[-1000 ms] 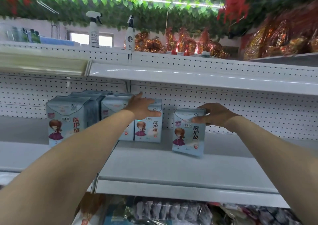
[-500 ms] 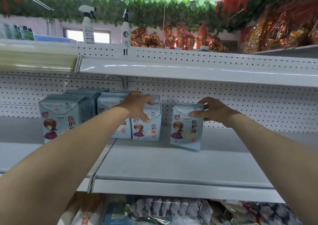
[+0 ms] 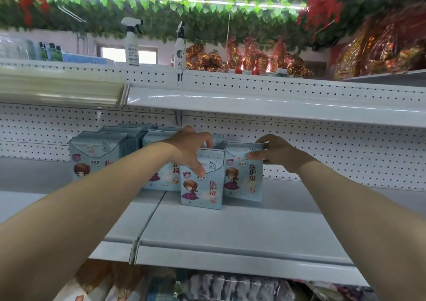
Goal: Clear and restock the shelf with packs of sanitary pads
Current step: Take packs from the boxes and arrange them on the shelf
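Note:
Several light-blue packs of sanitary pads stand on the white shelf (image 3: 242, 231). My left hand (image 3: 191, 146) grips the top of one pack (image 3: 202, 190), which stands forward of the row. My right hand (image 3: 276, 151) holds the top of the neighbouring pack (image 3: 244, 178), just right of it, thumb across its front. Further left stand another pack (image 3: 159, 176) partly behind my left arm, and a bigger pack (image 3: 92, 158) with more lined up behind it.
A white shelf board (image 3: 276, 105) hangs close above the packs, with pegboard (image 3: 345, 153) behind. Two spray bottles (image 3: 132, 42) and red-gold wrapped goods (image 3: 253, 56) sit on top. Bagged goods (image 3: 230, 287) fill the level below. Bare shelf stretches to the right.
My left hand has pulled its pack forward out of the row. My right hand has slid its pack left, so the two packs now stand side by side.

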`<state>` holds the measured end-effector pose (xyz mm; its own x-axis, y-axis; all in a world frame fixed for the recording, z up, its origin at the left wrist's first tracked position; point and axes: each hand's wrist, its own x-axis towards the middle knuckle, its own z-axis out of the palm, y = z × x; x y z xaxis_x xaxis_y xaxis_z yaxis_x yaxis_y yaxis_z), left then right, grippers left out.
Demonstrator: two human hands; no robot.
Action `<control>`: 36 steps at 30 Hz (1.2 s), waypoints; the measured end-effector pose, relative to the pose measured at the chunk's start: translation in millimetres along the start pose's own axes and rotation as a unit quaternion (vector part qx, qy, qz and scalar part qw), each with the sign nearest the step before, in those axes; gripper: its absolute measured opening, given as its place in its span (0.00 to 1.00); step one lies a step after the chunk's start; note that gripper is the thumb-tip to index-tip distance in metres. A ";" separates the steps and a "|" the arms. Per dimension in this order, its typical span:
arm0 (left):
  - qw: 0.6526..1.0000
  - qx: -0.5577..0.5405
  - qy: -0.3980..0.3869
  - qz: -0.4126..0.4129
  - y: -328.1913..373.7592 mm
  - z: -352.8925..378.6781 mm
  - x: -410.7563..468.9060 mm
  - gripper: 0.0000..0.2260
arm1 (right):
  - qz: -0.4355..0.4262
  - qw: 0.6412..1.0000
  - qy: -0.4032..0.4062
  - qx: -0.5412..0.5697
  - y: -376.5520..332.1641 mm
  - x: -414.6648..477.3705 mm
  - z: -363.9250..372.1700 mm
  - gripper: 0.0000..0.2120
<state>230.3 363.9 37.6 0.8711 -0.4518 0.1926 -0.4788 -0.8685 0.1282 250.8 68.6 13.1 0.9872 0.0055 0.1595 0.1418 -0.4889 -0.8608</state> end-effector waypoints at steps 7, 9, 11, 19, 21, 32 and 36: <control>0.999 -0.019 -0.035 0.005 -10.1 -10.8 -11.6 0.34 | -0.002 1.000 -0.013 -0.021 -21.1 22.6 18.2 0.23; 0.999 -0.028 -0.038 0.011 -11.3 -11.5 -12.1 0.34 | -0.008 0.999 -0.020 -0.040 -26.6 24.9 22.5 0.21; 0.998 -0.043 -0.031 0.016 -12.4 -10.2 -10.2 0.33 | -0.018 0.997 -0.031 -0.062 -32.8 26.7 27.4 0.19; 0.994 -0.097 -0.006 0.042 -18.7 -1.7 -2.8 0.30 | -0.045 0.998 -0.038 -0.001 -47.0 43.0 55.3 0.24; 0.994 -0.098 -0.003 0.038 -20.5 -0.9 0.2 0.30 | -0.043 0.997 -0.048 -0.039 -51.1 45.8 67.5 0.19; 0.996 -0.089 -0.013 0.020 -23.6 6.3 3.3 0.35 | 0.033 0.995 -0.077 0.047 -52.2 46.8 72.4 0.39; 0.995 -0.098 0.001 0.018 -21.7 7.6 3.0 0.34 | 0.055 0.992 -0.098 0.062 -57.3 36.4 68.2 0.37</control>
<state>244.1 379.8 28.0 0.8530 -0.4811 0.2021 -0.5217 -0.7952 0.3090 283.5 156.3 35.2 0.9906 0.1344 -0.0254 0.0287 -0.3853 -0.9224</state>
